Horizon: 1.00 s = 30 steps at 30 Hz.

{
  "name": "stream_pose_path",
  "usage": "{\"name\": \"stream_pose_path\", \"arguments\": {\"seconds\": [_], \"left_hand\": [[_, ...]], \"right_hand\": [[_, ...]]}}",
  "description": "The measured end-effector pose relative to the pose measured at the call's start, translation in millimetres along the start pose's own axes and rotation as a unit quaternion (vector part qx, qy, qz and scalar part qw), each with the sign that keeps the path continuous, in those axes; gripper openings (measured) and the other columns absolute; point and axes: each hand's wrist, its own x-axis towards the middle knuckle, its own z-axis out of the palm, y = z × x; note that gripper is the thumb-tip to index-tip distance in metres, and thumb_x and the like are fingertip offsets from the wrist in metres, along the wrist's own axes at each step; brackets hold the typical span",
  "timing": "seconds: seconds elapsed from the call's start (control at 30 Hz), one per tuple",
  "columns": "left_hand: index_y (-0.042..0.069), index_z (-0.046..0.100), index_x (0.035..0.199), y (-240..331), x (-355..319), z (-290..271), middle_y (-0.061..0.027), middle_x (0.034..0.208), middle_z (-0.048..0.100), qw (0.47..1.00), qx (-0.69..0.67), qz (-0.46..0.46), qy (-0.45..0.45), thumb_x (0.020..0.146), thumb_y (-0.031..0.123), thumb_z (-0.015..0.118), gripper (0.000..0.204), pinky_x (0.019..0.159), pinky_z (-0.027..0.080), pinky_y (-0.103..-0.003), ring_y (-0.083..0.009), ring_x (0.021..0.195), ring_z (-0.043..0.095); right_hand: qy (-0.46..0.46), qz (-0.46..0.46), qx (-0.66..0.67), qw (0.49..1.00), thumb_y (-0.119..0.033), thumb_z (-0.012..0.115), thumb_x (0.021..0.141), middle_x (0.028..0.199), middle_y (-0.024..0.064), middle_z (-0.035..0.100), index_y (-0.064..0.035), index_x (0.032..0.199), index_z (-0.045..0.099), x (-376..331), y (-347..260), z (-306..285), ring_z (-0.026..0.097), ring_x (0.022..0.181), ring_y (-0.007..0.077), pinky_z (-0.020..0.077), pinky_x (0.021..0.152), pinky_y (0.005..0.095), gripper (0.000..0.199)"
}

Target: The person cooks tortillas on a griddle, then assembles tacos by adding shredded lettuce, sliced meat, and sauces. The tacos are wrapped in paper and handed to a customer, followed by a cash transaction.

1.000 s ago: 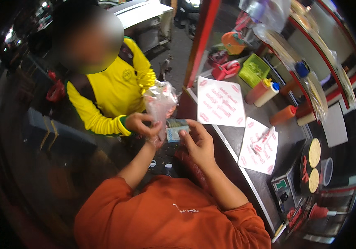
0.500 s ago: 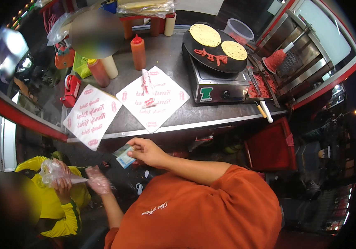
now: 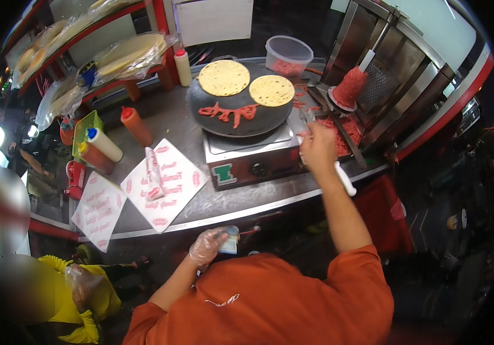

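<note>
White-handled tool (image 3: 343, 177): right hand (image 3: 317, 148) is gripping it beside the griddle (image 3: 240, 109); gloved left hand (image 3: 206, 247) is pinching banknotes (image 3: 229, 241); next, working the meat.

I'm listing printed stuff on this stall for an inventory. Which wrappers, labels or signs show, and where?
Printed paper sheets: two white squares with red marks, counter left of the griddle.
Wrapped roll: white-red, on the nearer sheet.
Green-white label: griddle base front.
Blank white board: back wall.

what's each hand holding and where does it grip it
The left hand, in a clear glove, pinches folded paper money at one end. The right hand grips a white-handled tool partway along its handle; its working end is hidden.
</note>
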Motion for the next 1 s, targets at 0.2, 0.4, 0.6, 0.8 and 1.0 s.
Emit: {"name": "stream_pose_path", "arguments": {"seconds": [0.2, 0.4, 0.6, 0.8, 1.0], "left_hand": [[0.012, 0.062, 0.143, -76.3, 61.0, 46.8, -0.0205, 0.128, 0.071, 0.962, 0.267, -0.057, -0.015, 0.108, 0.04, 0.056, 0.045, 0.099, 0.053, -0.039, -0.0345, 0.117, 0.069], [0.012, 0.052, 0.15, -117.6, 78.4, 64.1, -0.0276, 0.127, 0.069, 0.909, 0.39, -0.143, -0.03, 0.103, 0.047, 0.06, 0.059, 0.099, 0.053, -0.053, -0.0477, 0.116, 0.067], [0.013, 0.052, 0.152, -111.3, 88.8, 71.8, -0.0265, 0.131, 0.068, 0.882, 0.421, -0.202, -0.066, 0.103, 0.043, 0.062, 0.058, 0.102, 0.052, -0.051, -0.0464, 0.117, 0.067], [0.014, 0.052, 0.153, -66.7, 54.1, 44.7, -0.0253, 0.131, 0.068, 0.928, 0.355, -0.106, -0.039, 0.104, 0.041, 0.062, 0.056, 0.102, 0.053, -0.047, -0.0432, 0.118, 0.068], [0.008, 0.07, 0.133, -21.7, -60.6, -28.3, -0.0067, 0.116, 0.075, 0.979, 0.064, -0.037, 0.189, 0.104, 0.028, 0.068, 0.036, 0.089, 0.057, -0.031, -0.0146, 0.101, 0.069]], "right_hand": [[-0.247, 0.084, -0.123, 0.957, -0.026, 0.071, 0.087, 0.116, 0.0298, 0.069, 0.0023, 0.117, 0.065, 37.2, 144.1, 19.6, 0.066, 0.111, 0.0471, 0.052, 0.098, 0.0542, 0.041], [-0.213, -0.001, -0.004, 0.977, -0.02, 0.067, 0.093, 0.113, 0.0311, 0.068, 0.0037, 0.125, 0.064, 92.3, 173.9, -6.5, 0.067, 0.103, 0.0498, 0.0535, 0.087, 0.0548, 0.04], [-0.011, -0.331, -0.034, 0.943, -0.021, 0.071, 0.094, 0.107, 0.0145, 0.067, -0.0018, 0.132, 0.063, 133.2, 59.4, -26.4, 0.069, 0.095, 0.0357, 0.0566, 0.077, 0.0452, 0.044], [-0.069, -0.438, -0.198, 0.874, -0.013, 0.068, 0.088, 0.099, 0.0114, 0.067, -0.0024, 0.122, 0.065, 141.9, -35.2, 32.2, 0.07, 0.092, 0.027, 0.0587, 0.073, 0.0414, 0.036], [-0.096, -0.366, -0.196, 0.905, -0.011, 0.064, 0.09, 0.096, 0.0159, 0.071, -0.0018, 0.121, 0.068, 166.5, -80.7, 93.6, 0.073, 0.092, 0.0304, 0.0588, 0.072, 0.0428, 0.032]]}}
